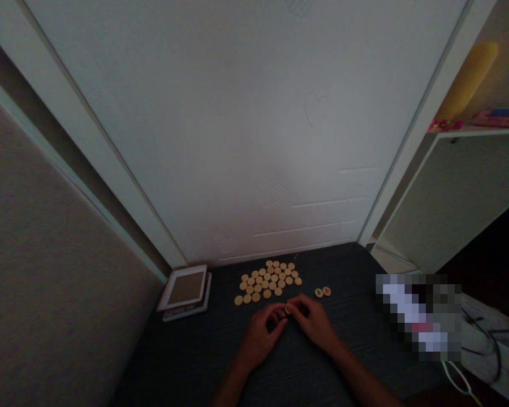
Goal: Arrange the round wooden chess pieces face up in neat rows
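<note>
Both hands meet over the dark table, a little in front of the group of discs. Between the fingertips is a round wooden Chinese chess piece (287, 310), mostly covered by the fingers. My left hand (261, 333) pinches it from the left, thumb and fingers curved in a ring. From the right, my right hand (314, 323) closes its fingertips on the same piece. Beyond them lie several plain-looking wooden pieces (266, 281) in loose rows. Two more pieces sit side by side to the right, one with a dark mark (319, 293) and one with a red mark (327, 291).
A stack of shallow boxes or frames (187, 287) lies at the table's left. The white panel with hearts (237, 141) rises behind the dark tabletop (186, 362). On the right are a blurred-out object (419, 316), cables (456, 376) and a shelf (483, 134).
</note>
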`<control>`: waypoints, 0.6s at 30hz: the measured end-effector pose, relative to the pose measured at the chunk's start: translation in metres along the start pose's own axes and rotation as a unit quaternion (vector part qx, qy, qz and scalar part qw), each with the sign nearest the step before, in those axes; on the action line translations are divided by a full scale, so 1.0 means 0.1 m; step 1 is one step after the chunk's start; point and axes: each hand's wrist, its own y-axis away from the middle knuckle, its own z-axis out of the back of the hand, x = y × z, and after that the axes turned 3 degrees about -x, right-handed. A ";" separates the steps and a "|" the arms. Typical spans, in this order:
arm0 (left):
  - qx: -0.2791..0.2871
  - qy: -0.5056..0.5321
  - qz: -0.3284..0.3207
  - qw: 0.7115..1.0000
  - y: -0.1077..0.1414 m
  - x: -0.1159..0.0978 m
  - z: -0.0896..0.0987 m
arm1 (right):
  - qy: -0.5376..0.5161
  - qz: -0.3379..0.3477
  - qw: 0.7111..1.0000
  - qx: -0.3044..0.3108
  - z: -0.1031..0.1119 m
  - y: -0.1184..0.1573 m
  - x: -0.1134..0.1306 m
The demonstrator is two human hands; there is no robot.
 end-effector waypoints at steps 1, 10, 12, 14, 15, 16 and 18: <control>-0.004 0.001 -0.004 1.000 0.00 0.01 0.00 | 0.017 0.005 1.000 -0.020 0.00 0.00 -0.02; -0.021 -0.007 -0.023 1.000 0.00 -0.03 0.02 | 0.168 0.065 0.980 -0.079 -0.06 0.01 -0.20; -0.017 -0.006 -0.026 1.000 0.01 -0.04 0.03 | 0.182 0.068 0.976 -0.095 -0.05 0.00 -0.24; -0.016 -0.005 -0.030 0.999 0.01 -0.05 0.04 | 0.192 0.069 0.973 -0.110 -0.03 -0.01 -0.27; -0.016 -0.005 -0.033 0.999 0.01 -0.06 0.04 | 0.195 0.069 0.972 -0.113 -0.02 -0.02 -0.29; -0.017 -0.004 -0.036 0.999 0.02 -0.06 0.05 | 0.197 0.068 0.971 -0.115 -0.01 -0.02 -0.30; -0.017 -0.003 -0.041 0.999 0.02 -0.07 0.05 | 0.199 0.067 0.971 -0.115 0.01 -0.02 -0.33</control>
